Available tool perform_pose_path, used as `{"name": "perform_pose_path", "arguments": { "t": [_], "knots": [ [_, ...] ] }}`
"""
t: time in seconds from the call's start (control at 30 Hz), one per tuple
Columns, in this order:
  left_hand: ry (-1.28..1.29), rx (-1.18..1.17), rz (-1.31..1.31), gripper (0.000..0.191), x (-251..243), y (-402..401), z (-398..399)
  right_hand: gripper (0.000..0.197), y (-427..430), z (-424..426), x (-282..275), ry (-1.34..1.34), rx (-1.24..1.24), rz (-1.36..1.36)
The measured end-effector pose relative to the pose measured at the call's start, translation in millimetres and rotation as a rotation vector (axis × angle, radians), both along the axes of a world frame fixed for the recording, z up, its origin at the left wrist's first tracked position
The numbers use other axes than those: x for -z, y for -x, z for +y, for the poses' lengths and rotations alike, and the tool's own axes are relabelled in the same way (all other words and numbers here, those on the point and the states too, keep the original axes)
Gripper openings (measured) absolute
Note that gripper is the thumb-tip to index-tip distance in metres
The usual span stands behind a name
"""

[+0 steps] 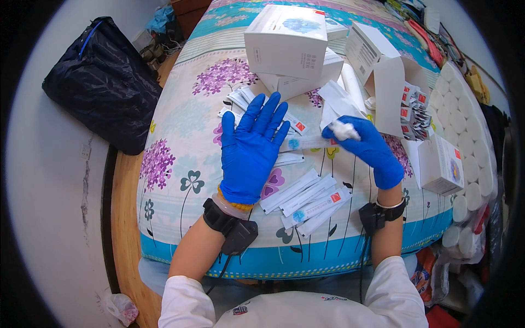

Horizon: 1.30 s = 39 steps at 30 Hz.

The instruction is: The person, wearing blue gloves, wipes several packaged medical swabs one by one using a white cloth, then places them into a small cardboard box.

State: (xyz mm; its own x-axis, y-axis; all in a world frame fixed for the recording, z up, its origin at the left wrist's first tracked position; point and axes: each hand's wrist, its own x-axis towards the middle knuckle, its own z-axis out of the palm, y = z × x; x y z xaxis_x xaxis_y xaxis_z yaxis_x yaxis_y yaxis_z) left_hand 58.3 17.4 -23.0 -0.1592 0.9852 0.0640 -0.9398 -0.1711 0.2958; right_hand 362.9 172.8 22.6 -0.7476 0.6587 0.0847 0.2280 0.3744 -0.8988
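My left hand (252,160), in a blue glove, is palm up over the bedspread with its fingers apart and nothing in it. My right hand (365,143), gloved alike, grips a crumpled white tissue (344,130). A slightly blurred white stick sachet (307,142) reaches left from under that hand; whether the fingers hold it cannot be told. Closer to me, several stick sachets (309,201) lie fanned on the cloth. More sachets (242,98) are partly hidden behind my left fingers. Beyond my right hand rests a white sheet of tissue (340,102).
White cartons (285,49) are stacked at the back of the bed (184,135). An opened carton (385,98) on the right holds upright sachets (414,112). A small white box (443,166) and packed white rolls (467,135) line the right edge. A black bag (106,86) stands left.
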Motion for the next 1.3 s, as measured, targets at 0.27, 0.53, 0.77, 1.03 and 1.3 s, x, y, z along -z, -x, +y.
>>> {"name": "perform_pose_path", "arguments": {
  "t": [0.27, 0.53, 0.77, 1.03, 1.3],
  "knots": [
    [0.095, -0.069, 0.093, 0.075, 7, -6, 4, 0.030, -9, 4, -8, 0.244, 0.270, 0.255],
    [0.161, 0.259, 0.376, 0.075, -18, -34, -5, 0.030, -6, 8, 12, 0.140, 0.186, 0.273],
    [0.145, 0.114, 0.693, 0.058, -10, -47, -2, 0.082, 40, -27, 14, -0.853, 0.408, -0.252],
    [0.042, -0.048, 0.970, 0.054, -3, -65, 3, 0.089, 33, -9, 34, -1.034, 0.522, -0.400],
    [0.195, 0.172, 0.369, 0.065, 7, -49, -8, 0.084, 56, -42, 25, -0.916, 0.377, -0.229]
  ]
}}
